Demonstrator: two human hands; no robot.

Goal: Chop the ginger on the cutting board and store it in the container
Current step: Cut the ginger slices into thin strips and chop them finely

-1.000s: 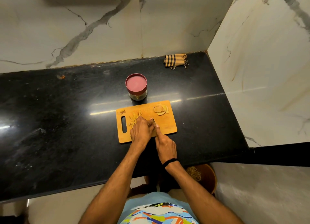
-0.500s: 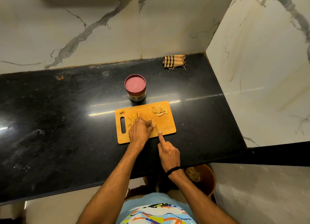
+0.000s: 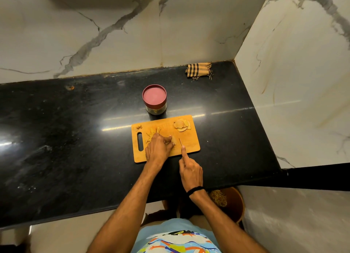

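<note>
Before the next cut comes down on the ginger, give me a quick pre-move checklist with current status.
1. Ginger piece pinned by left hand: ok.
2. Knife held in right hand, blade clear of the ginger: ok.
3. Left fingertips tucked away from the blade line: cannot tell.
4. Board flat on the counter: ok.
5. Slices and strips out of the cutting path: ok.
6. Container open for storing: not ok, lid on.

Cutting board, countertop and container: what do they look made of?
Cutting board: likely wood or bamboo, matte orange-tan, with a handle slot. Countertop: polished black stone, probably granite, speckled and mirroring light. Container: clear body, glass or plastic, under a matte red lid, likely plastic.
</note>
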